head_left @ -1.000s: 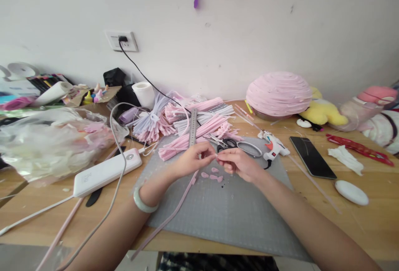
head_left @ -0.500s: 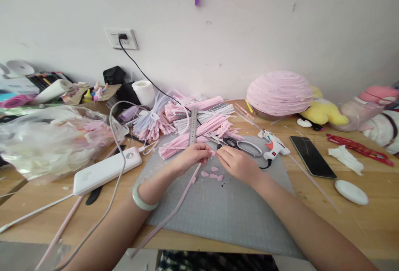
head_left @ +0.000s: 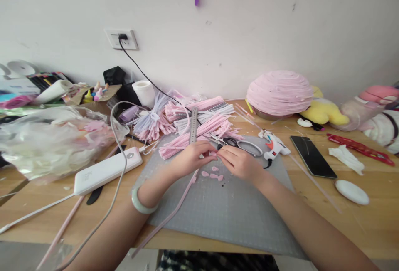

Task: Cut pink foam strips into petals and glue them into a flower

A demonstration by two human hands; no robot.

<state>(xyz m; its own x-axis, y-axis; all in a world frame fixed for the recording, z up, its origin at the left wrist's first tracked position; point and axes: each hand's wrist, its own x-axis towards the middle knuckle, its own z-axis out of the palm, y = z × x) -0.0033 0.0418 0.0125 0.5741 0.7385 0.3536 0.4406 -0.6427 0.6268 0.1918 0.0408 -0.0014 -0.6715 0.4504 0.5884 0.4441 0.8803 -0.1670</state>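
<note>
My left hand (head_left: 195, 157) and my right hand (head_left: 238, 162) meet above the grey cutting mat (head_left: 215, 208), fingertips pinched together. Between them is a small pink fuzzy piece (head_left: 213, 153), mostly covered by the fingers. Just below lie several pink petal-shaped pieces (head_left: 215, 175) on the mat. A long pink pipe cleaner (head_left: 177, 208) runs from under my left hand down past the mat's front edge. Behind the hands are scissors (head_left: 249, 148) with black and grey handles, and a metal ruler (head_left: 193, 125) resting on bundles of pink pipe cleaners (head_left: 205, 129).
At the right are a white glue gun (head_left: 274, 148), a phone (head_left: 312, 156) and a white oval object (head_left: 352, 192). A pink dome (head_left: 279, 92) stands by the wall. To the left lie a white power bank (head_left: 107, 171) with cables and a clear plastic bag (head_left: 56, 142).
My left hand has shifted slightly, its fingers now more arched and extended toward the right hand at the pink piece. My right hand has barely moved.
</note>
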